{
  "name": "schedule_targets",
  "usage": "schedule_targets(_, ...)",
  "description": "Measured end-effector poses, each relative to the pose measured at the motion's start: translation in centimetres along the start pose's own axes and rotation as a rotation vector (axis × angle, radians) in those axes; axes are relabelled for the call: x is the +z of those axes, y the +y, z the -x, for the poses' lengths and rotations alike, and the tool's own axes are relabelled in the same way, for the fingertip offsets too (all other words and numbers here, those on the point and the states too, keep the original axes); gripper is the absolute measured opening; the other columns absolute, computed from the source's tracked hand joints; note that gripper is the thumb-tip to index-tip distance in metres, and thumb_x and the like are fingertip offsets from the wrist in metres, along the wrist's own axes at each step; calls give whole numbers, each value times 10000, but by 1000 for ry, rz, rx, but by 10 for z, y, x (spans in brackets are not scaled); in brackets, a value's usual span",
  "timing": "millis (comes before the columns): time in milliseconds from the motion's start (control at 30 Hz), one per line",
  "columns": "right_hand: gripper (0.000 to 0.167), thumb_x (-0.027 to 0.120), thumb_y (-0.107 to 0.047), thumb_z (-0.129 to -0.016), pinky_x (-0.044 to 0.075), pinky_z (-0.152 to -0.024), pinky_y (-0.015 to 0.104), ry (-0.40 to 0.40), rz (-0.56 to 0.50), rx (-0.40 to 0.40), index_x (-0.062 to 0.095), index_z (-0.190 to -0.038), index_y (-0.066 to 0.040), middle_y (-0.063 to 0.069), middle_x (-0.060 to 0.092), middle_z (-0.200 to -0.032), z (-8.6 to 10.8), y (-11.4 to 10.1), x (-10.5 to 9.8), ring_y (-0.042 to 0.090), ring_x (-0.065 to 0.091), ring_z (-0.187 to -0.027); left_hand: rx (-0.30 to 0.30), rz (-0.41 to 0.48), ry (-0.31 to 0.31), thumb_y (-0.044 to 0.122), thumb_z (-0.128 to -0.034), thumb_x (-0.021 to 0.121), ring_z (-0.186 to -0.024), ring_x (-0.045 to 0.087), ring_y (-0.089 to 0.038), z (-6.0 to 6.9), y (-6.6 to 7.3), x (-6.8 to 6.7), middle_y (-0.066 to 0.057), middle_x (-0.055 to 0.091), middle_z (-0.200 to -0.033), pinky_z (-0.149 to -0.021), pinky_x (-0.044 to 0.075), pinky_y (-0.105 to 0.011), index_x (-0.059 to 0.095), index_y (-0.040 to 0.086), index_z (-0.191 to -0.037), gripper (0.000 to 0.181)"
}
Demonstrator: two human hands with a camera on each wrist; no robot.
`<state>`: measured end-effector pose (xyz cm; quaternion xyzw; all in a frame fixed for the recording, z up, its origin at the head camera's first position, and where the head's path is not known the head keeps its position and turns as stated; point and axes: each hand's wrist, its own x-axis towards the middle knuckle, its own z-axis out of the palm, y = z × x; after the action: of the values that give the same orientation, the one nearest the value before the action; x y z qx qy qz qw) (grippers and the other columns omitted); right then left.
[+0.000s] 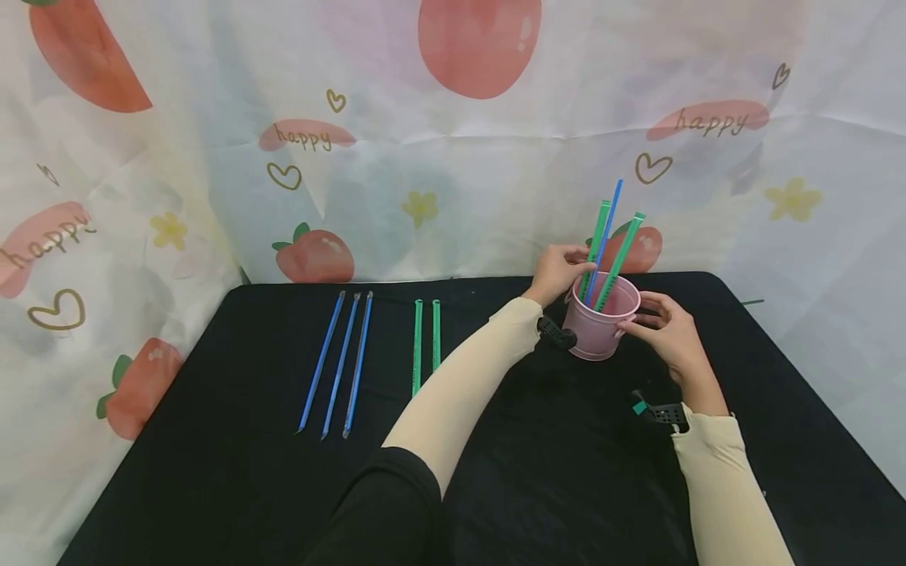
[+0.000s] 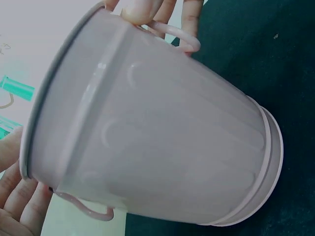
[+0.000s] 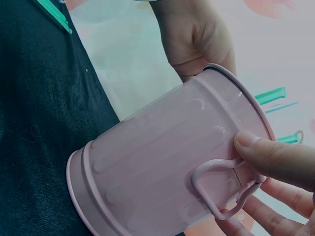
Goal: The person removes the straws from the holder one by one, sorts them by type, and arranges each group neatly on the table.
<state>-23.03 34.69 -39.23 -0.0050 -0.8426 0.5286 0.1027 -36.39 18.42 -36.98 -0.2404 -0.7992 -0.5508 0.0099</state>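
A pink bucket [image 1: 593,330] with small side handles stands upright near the back right of the black table. My left hand [image 1: 557,273] holds its left rim, thumb at the edge in the left wrist view; the right wrist view hides these fingertips behind the bucket. On the other side my right hand [image 1: 668,334] grips the rim by the handle [image 3: 206,184], thumb in front and fingers behind. Two green straw-like sticks [image 1: 623,255] and a thin blue one [image 1: 613,220] lean inside, their tops above the rim.
Left of my left arm, two more green sticks [image 1: 418,346] lie side by side, partly covered by the sleeve. Farther left are three blue sticks [image 1: 347,365] in a row. A printed cloth [image 1: 453,181] hangs behind the black table [image 1: 233,472].
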Motion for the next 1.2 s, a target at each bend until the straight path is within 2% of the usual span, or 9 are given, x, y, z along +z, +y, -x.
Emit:
schedule_targets(167,570,679,-198,-869,447,-721,21,-7,-9,0,407,-1357,-81,-250,447,-1069,0,1,0,-150,505,-887,10,33,4,165,-841,701,-862,681,-126,1,0,-4,-85,729,-986,-644,503,-93,705,56,-1076,259)
schedule_targets(467,549,683,-178,-866,449,-725,15,0,-18,-11,419,-1333,-64,-247,464,-1061,0,2,0,-144,516,-889,-46,169,12,107,-862,668,-819,709,-152,0,9,-9,-120,717,-960,-668,566,-156,689,6,-1072,233)
schedule_targets(567,546,684,-173,-864,450,-726,15,-1,-23,-15,422,-1331,-63,-245,468,-1060,0,2,0,-144,521,-889,-38,201,6,90,-877,647,-811,715,-187,-1,12,-13,-146,705,-967,-659,570,-167,669,-23,-1097,248)
schedule_targets(800,559,675,-181,-871,449,-725,14,-5,-16,-17,409,-1347,-59,-246,460,-1068,-1,3,0,-147,518,-886,7,196,1,116,-906,617,-846,708,-196,-4,23,-26,-152,683,-1026,-723,588,-243,654,2,-1129,253)
schedule_targets(1033,563,678,-178,-869,452,-718,18,4,-10,-11,412,-1353,-65,-253,461,-1056,-1,1,0,-150,512,-878,37,236,53,138,-911,610,-876,707,-224,-8,37,-35,-132,680,-1017,-686,579,-194,657,44,-1159,270)
schedule_targets(1200,589,673,-195,-874,446,-720,12,-7,-2,-10,394,-1371,-49,-250,449,-1064,-1,1,0,-151,503,-885,36,259,82,162,-907,615,-867,703,-169,-12,47,-43,-115,682,-1012,-672,569,-163,651,60,-1177,290)
